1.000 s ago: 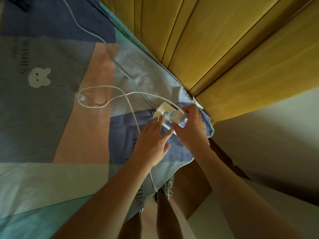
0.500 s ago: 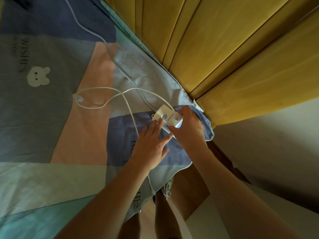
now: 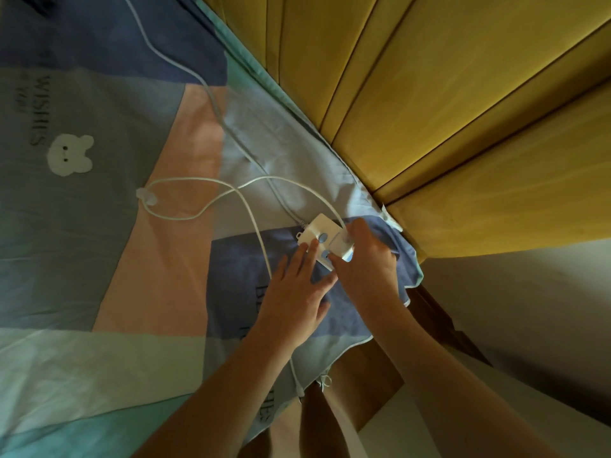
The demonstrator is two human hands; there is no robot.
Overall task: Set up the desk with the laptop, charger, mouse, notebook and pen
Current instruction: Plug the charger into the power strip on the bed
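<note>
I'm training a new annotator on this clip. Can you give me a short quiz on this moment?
1. True or false: the power strip lies on the patchwork bedsheet.
2. Which hand grips the charger at the strip: A left, B right?
3. Fill in: the left hand has its fingers ____ against the strip.

Key: 1 true. 2 B, the right hand. 3 straight.

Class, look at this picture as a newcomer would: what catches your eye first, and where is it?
First, two hands meeting over a white power strip near the bed's corner: the right hand grips a white charger plug at the strip, while the left hand steadies it with straight fingers. Next, thin white cables looping across the patchwork bedsheet, and yellow curtains above right.
</note>
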